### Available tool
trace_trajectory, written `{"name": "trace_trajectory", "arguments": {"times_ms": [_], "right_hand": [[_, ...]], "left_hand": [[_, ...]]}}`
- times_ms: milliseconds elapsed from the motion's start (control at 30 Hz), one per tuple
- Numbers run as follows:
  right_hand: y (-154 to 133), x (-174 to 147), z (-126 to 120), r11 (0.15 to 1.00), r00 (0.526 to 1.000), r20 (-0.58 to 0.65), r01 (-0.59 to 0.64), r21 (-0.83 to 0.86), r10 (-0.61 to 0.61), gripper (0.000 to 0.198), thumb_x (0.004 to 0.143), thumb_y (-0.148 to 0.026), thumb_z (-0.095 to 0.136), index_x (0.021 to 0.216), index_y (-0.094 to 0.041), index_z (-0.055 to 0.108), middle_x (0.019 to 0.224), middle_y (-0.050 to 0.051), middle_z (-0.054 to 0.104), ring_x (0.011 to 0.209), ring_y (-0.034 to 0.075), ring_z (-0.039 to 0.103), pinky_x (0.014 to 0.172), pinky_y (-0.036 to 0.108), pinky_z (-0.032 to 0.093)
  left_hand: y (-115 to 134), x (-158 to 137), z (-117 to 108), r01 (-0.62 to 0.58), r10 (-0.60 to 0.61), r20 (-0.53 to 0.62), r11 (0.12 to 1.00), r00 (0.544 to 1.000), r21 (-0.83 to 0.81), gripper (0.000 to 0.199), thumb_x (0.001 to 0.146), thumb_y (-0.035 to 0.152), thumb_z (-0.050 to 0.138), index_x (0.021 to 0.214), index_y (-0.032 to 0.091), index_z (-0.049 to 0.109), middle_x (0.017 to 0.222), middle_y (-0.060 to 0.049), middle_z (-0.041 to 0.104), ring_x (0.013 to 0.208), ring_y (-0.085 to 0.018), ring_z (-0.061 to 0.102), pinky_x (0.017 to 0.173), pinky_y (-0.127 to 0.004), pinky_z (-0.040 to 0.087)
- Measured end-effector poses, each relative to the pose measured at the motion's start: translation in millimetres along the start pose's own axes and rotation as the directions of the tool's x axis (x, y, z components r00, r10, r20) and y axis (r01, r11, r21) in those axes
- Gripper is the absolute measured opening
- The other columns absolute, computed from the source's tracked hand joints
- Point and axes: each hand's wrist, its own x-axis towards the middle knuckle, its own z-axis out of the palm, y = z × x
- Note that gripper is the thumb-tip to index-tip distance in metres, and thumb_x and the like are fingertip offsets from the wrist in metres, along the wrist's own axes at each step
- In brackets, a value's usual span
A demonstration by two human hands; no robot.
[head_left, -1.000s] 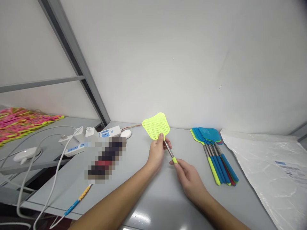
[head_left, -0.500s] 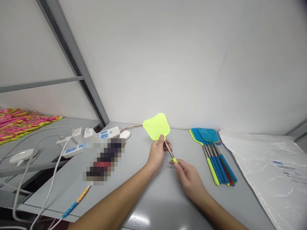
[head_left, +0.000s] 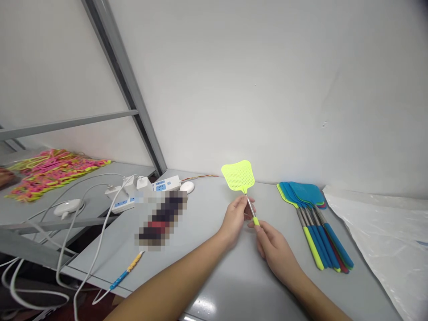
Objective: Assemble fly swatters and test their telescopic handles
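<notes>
A yellow-green fly swatter (head_left: 239, 175) is held up above the grey table, its perforated head toward the wall. My left hand (head_left: 235, 218) pinches its metal shaft just below the head. Lower down, my right hand (head_left: 272, 243) is closed around the yellow-green grip, which it mostly hides. To the right lies a fanned stack of fly swatters (head_left: 306, 194), mostly blue with some yellow-green, red and green, handles toward me. Neither hand touches that stack.
A white plastic bag (head_left: 377, 232) lies right of the stack. On the left are a power strip (head_left: 169, 183) with chargers, a white round device (head_left: 187, 187), a blurred-out object (head_left: 162, 220) and loose white cables (head_left: 100, 240). Another person's hand (head_left: 6, 177) is beside pink-yellow cords (head_left: 63, 167).
My left thumb has moved off the swatter's head down onto the shaft. The view has turned left, so everything appears farther right, and another person's hand has come into sight.
</notes>
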Motion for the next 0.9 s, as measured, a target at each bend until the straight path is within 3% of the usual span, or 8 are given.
{"name": "trace_trajectory", "arguments": {"times_ms": [167, 400, 700, 900], "right_hand": [[-0.8, -0.8, -0.1, 1.0, 1.0, 0.026, -0.01, -0.019, 0.01, 0.041, 0.095, -0.054, 0.039, 0.105, -0.018, 0.055, 0.051, -0.008, 0.036, 0.048, 0.011, 0.032, 0.048, 0.024, 0.025], [-6.4, 0.1, -6.8, 0.996, 0.996, 0.053, -0.072, -0.059, 0.075, 0.032, 0.096, -0.048, 0.037, 0.081, -0.021, 0.047, 0.048, -0.009, 0.038, 0.047, 0.011, 0.032, 0.047, 0.023, 0.026], [-9.6, -3.0, -10.4, 0.994, 0.998, 0.055, -0.03, -0.106, 0.036, 0.037, 0.095, -0.048, 0.042, 0.069, -0.022, 0.034, 0.057, -0.008, 0.036, 0.053, 0.01, 0.033, 0.05, 0.024, 0.024], [-5.7, -9.6, -8.1, 0.996, 0.996, 0.062, -0.054, -0.07, 0.058, 0.036, 0.095, -0.046, 0.042, 0.069, -0.022, 0.035, 0.058, -0.007, 0.034, 0.054, 0.01, 0.031, 0.05, 0.024, 0.023]], "left_hand": [[2.0, 3.8, -5.1, 0.027, -0.029, -0.03, 0.998, 0.999, -0.051, 0.032, 0.083, 0.048, 0.058, 0.089, 0.018, 0.067, 0.081, -0.004, 0.059, 0.071, -0.014, 0.053, 0.062, -0.026, 0.043], [0.2, 4.0, -5.3, 0.059, -0.064, -0.049, 0.994, 0.997, -0.096, 0.031, 0.08, 0.047, 0.064, 0.091, 0.018, 0.07, 0.087, -0.005, 0.059, 0.076, -0.014, 0.054, 0.066, -0.026, 0.043], [8.0, 18.7, -18.2, -0.016, -0.003, -0.137, 0.99, 0.991, -0.142, 0.025, 0.084, 0.045, 0.062, 0.09, 0.021, 0.069, 0.087, -0.001, 0.057, 0.076, -0.011, 0.049, 0.069, -0.022, 0.041], [12.5, 23.1, -24.2, 0.012, -0.021, -0.064, 0.99, 0.998, -0.139, 0.028, 0.081, 0.046, 0.065, 0.091, 0.02, 0.069, 0.084, -0.001, 0.056, 0.07, -0.01, 0.048, 0.067, -0.023, 0.042]]}}
